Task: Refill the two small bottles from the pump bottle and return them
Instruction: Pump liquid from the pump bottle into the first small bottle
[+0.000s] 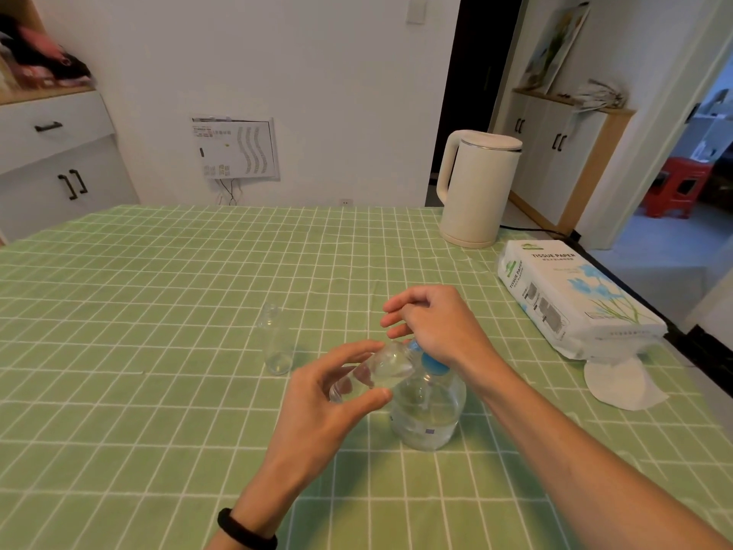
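The small bottle is clear, smooth and round, so probably light and slippery; the left hand holds it tilted, thumb and fingers clamped round its body, its mouth at the blue pump head. The right hand presses on that head, fingers loosely apart and gripping nothing. The pump bottle and the second small bottle stand upright on the checked tablecloth.

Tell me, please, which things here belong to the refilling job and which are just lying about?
In the job:
pump bottle, with the right hand on top
tilted bottle, gripped by the left hand, mouth towards the pump
upright bottle, standing apart to the left

Lying about:
kettle
tissue pack
loose tissue
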A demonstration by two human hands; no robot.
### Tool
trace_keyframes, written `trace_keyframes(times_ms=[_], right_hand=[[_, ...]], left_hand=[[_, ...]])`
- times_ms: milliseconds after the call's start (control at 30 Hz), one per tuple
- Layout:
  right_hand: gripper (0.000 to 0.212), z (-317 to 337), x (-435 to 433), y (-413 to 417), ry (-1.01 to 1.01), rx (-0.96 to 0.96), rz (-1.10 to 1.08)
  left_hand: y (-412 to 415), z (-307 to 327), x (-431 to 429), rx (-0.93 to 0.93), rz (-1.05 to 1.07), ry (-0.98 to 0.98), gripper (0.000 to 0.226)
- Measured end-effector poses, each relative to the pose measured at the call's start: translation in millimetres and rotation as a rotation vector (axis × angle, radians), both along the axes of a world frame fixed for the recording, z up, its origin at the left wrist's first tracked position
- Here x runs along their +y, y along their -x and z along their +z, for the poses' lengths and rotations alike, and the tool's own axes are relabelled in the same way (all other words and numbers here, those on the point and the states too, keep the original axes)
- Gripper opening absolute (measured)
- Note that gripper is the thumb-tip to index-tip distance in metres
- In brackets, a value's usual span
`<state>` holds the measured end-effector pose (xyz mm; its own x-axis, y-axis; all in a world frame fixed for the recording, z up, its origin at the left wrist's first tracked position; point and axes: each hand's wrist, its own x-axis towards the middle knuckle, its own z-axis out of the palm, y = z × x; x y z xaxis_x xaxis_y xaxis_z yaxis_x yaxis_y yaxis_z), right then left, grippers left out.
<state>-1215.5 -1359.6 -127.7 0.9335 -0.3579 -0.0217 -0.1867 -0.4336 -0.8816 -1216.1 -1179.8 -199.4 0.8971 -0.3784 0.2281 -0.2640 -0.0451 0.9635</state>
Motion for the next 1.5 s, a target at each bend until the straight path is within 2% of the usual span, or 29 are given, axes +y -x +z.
trace_keyframes(times_ms=[367,600,867,1333,1500], right_hand=[[0.033,1.9,1.2,2.2,0.018,-0.008,-0.014],[0.032,10.0,2.0,1.8,-0.038,-0.134,0.015],[0.036,-4.1,-1.2,-1.2,-0.077,-0.071,0.035],[0.031,4.3,-1.4,-3.7,0.008,-0.084,0.026],[0.034,1.2,-3.1,-3.6,-0.030,-0.099,0.021]], left_hand=[[4.8,7.1,0.9,-0.002,0.013,-0.004,0.058],[4.3,12.8,2.7,-0.034,-0.008,0.012,0.054],[4.2,7.3,0.2,0.012,0.011,0.006,0.057],[5.0,14.6,2.0,-0.007,-0.014,0.017,0.052],[4.8,13.5,1.6,-0.001,-0.005,0.024,0.054]])
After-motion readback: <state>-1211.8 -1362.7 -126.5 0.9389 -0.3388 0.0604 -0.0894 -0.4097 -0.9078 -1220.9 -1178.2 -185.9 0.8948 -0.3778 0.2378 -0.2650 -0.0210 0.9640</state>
